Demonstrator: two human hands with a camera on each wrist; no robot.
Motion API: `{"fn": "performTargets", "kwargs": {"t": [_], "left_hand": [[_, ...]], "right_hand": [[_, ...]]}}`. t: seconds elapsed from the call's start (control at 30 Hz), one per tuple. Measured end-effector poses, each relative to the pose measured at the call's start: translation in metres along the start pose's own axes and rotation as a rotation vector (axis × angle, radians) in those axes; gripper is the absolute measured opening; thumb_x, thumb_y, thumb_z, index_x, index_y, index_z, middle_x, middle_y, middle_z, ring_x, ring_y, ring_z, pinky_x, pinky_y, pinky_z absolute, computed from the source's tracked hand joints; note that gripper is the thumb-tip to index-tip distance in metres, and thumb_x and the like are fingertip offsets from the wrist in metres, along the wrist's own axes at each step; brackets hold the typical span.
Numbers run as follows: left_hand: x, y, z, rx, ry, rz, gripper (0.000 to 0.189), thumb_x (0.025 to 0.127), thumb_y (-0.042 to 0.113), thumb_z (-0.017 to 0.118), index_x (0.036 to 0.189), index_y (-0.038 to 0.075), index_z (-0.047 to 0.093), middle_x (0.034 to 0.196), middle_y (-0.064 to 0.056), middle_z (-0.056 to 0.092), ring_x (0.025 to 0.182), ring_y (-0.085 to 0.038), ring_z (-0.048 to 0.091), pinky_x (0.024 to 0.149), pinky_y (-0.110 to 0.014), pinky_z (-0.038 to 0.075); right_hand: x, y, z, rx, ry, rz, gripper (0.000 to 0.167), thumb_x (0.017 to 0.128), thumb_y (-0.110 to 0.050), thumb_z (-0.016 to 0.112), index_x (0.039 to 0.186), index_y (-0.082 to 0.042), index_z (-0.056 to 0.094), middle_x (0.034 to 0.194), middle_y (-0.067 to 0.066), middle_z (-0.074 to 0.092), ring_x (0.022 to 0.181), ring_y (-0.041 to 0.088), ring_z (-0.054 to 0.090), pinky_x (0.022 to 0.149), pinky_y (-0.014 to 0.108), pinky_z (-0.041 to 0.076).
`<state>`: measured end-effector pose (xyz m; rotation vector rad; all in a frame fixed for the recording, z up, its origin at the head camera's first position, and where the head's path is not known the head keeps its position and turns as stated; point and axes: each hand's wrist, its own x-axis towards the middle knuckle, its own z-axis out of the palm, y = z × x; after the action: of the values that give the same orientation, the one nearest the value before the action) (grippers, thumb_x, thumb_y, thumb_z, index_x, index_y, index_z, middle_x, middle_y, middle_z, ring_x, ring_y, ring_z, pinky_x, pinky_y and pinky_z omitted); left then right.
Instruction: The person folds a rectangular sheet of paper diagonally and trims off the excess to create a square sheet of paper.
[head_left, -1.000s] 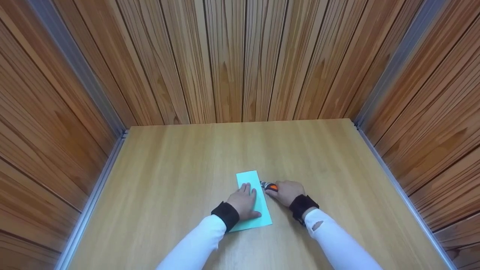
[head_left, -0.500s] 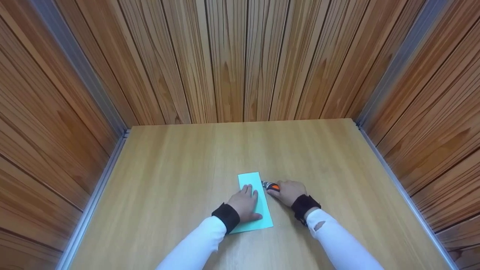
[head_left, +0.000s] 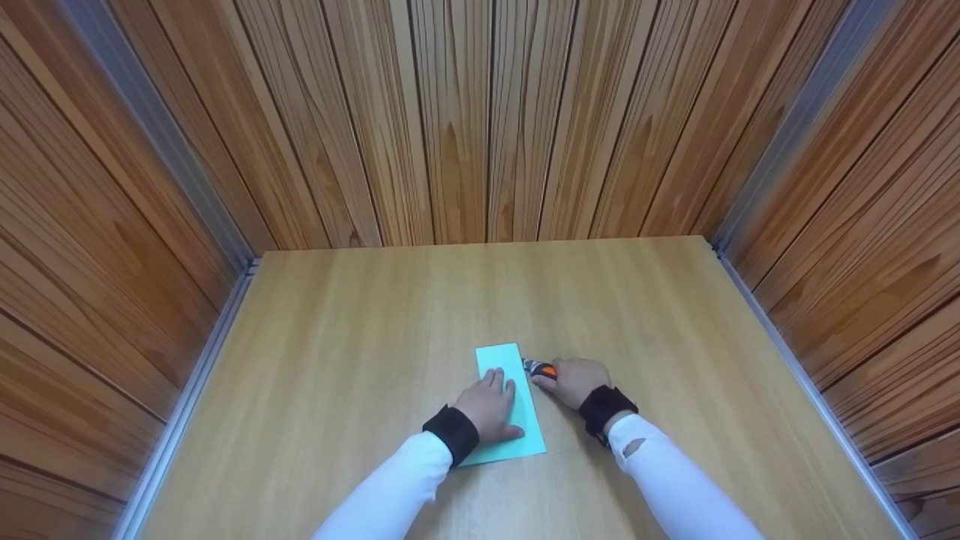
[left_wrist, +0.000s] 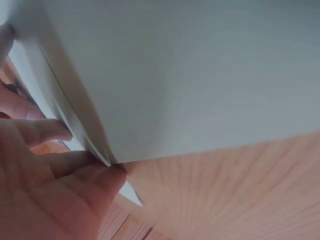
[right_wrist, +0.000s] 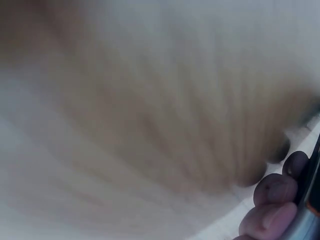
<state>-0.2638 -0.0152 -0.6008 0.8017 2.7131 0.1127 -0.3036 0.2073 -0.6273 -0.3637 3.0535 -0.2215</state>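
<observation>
A turquoise sheet of paper (head_left: pixel 531 431) lies on the table in the head view, longer than it is wide. My left hand (head_left: pixel 489 409) rests on it with fingers spread and pointing away from me. In the left wrist view the fingertips (left_wrist: pixel 112 175) meet the edge of the paper (left_wrist: pixel 200 75), which looks greyish there. My right hand (head_left: pixel 577 384) grips a utility knife (head_left: pixel 541 370) with an orange and black handle. Its grey front end points left, right at the paper's right edge. The right wrist view shows curled fingers (right_wrist: pixel 275 200) around the dark handle (right_wrist: pixel 306 210).
The wooden table (head_left: pixel 360 337) carries the paper. Upright plank walls (head_left: pixel 450 127) stand behind it and at both sides. Grey metal rails (head_left: pixel 202 360) run along the left and right table edges. Dark bands (head_left: pixel 451 433) wrap both wrists.
The left hand keeps its place on the paper. The right hand and utility knife have shifted only very slightly along the paper's right edge.
</observation>
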Motion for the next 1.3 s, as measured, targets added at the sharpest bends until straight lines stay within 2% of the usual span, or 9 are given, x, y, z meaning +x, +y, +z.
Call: {"fn": "performTargets", "kwargs": {"t": [0.13,0.37,0.57,0.9,1.13,1.3], "left_hand": [[0.0003,-0.0001,0.0002,0.008,0.002,-0.002,0.091,0.100,0.061,0.070,0.166,0.004,0.043,0.173,-0.025,0.037,0.164,-0.038,0.035,0.131,-0.043,0.036],[0.0007,0.0000,0.0012,-0.003,-0.013,0.000,0.091,0.101,0.062,0.069,0.167,0.007,0.041,0.175,-0.023,0.035,0.165,-0.036,0.033,0.132,-0.044,0.035],[0.0002,-0.0012,0.0032,-0.011,-0.018,-0.003,0.091,0.101,0.063,0.069,0.168,0.008,0.041,0.176,-0.022,0.035,0.165,-0.035,0.032,0.132,-0.044,0.035],[-0.0025,-0.0019,0.0025,-0.009,-0.008,0.010,0.090,0.101,0.062,0.069,0.168,0.008,0.041,0.176,-0.021,0.034,0.165,-0.035,0.033,0.131,-0.045,0.036],[-0.0042,-0.0015,0.0030,0.045,0.019,0.033,0.091,0.100,0.063,0.070,0.165,0.006,0.045,0.173,-0.023,0.040,0.162,-0.037,0.038,0.130,-0.043,0.039],[-0.0059,-0.0008,0.0029,0.036,0.013,0.036,0.091,0.100,0.063,0.070,0.166,0.007,0.043,0.173,-0.023,0.039,0.163,-0.036,0.037,0.130,-0.043,0.039]], "right_hand": [[0.0028,-0.0023,0.0000,0.019,0.011,-0.025,0.056,0.103,-0.059,0.065,0.101,-0.004,0.073,0.078,0.011,0.070,0.069,0.028,0.064,0.062,0.043,0.052],[0.0036,0.0005,0.0002,0.013,-0.018,0.018,0.055,0.104,-0.059,0.065,0.103,-0.004,0.073,0.078,0.009,0.067,0.068,0.026,0.061,0.063,0.039,0.049],[0.0057,-0.0025,-0.0002,0.018,-0.031,0.004,0.058,0.105,-0.060,0.063,0.106,-0.003,0.073,0.081,0.011,0.070,0.070,0.028,0.063,0.067,0.042,0.054],[0.0074,-0.0010,-0.0019,0.050,-0.051,0.022,0.058,0.105,-0.061,0.063,0.109,-0.004,0.074,0.082,0.011,0.070,0.073,0.028,0.063,0.071,0.045,0.055],[0.0078,-0.0007,0.0010,0.035,0.000,0.002,0.055,0.103,-0.061,0.066,0.098,-0.006,0.073,0.076,0.010,0.068,0.067,0.028,0.062,0.062,0.044,0.052],[0.0079,-0.0014,0.0021,0.019,0.003,-0.001,0.058,0.104,-0.061,0.063,0.102,-0.005,0.074,0.077,0.010,0.068,0.067,0.027,0.061,0.063,0.043,0.053]]}}
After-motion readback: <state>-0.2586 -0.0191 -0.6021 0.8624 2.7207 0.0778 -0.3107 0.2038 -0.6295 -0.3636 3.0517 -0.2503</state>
